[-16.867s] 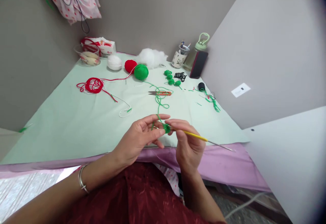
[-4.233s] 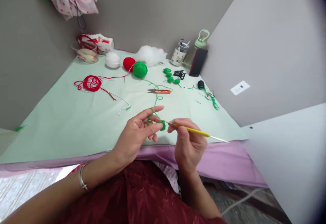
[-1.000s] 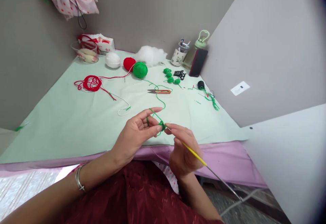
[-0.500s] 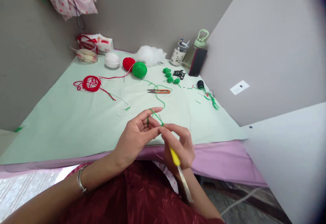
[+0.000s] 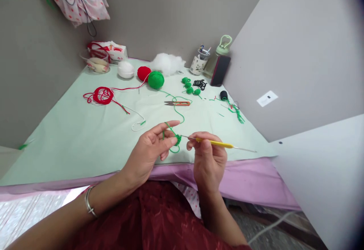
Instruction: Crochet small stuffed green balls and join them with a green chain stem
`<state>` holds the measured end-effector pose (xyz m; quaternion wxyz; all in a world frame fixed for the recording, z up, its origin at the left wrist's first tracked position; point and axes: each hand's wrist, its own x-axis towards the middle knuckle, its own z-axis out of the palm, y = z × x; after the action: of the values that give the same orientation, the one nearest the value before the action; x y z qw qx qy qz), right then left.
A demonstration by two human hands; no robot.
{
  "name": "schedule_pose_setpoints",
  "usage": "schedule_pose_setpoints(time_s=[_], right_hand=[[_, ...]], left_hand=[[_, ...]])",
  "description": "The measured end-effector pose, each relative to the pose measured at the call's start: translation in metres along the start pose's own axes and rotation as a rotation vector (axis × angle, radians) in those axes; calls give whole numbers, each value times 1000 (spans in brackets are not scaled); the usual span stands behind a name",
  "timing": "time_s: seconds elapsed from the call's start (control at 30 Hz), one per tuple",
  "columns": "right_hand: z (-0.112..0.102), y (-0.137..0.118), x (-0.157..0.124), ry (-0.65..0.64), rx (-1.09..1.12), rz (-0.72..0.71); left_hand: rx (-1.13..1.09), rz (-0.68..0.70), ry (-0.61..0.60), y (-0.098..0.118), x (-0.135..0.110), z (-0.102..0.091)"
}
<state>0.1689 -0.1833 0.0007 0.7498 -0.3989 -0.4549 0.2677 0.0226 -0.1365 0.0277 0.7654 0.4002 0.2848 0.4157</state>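
Observation:
Between thumb and fingers, my left hand [image 5: 150, 146] pinches a small green crochet piece [image 5: 178, 140], with green yarn [image 5: 170, 128] running over its raised index finger. My right hand [image 5: 209, 155] grips a crochet hook [image 5: 214, 142] by its yellow handle, held nearly level. The hook's metal tip reaches the edge of the green piece. A loop of green yarn hangs below the piece. From my left hand the strand runs back across the table toward the green yarn ball [image 5: 156, 80], passing by orange-handled thread snips [image 5: 178, 103].
Red yarn ball [image 5: 143, 73], white yarn ball [image 5: 125, 69] and white stuffing [image 5: 167, 64] stand at the back. Small green crocheted pieces [image 5: 189, 90] lie beside a black hair clip [image 5: 200, 84]. A phone [image 5: 220, 71] leans on a bottle [image 5: 224, 45]. Tangled red yarn [image 5: 102, 95] lies left.
My right hand has moved right, away from my left fingers, and the hook has swung from pointing steeply down to nearly level. The green piece now shows at my left fingertips.

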Motion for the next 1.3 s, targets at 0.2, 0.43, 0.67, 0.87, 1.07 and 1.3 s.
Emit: schedule_pose_setpoints(time_s=[0.2,0.43,0.67,0.87,1.07,1.3], right_hand=[[-1,-3,2,40,52,55],[-1,-3,1,35,63,71],[0,-3,-1,13,32,9],[4,0,-1,-53,74,61],[3,-2,1,-32,107,86],[1,-5,0,-42,46,39]], left_hand=[[47,-16,-12,-1,0,-4],[51,-10,-14,-1,0,-2],[45,8,2,0,0,0],[21,-36,-12,3,-1,1],[24,-26,-28,3,-2,1],[120,60,-16,1,-2,-2]])
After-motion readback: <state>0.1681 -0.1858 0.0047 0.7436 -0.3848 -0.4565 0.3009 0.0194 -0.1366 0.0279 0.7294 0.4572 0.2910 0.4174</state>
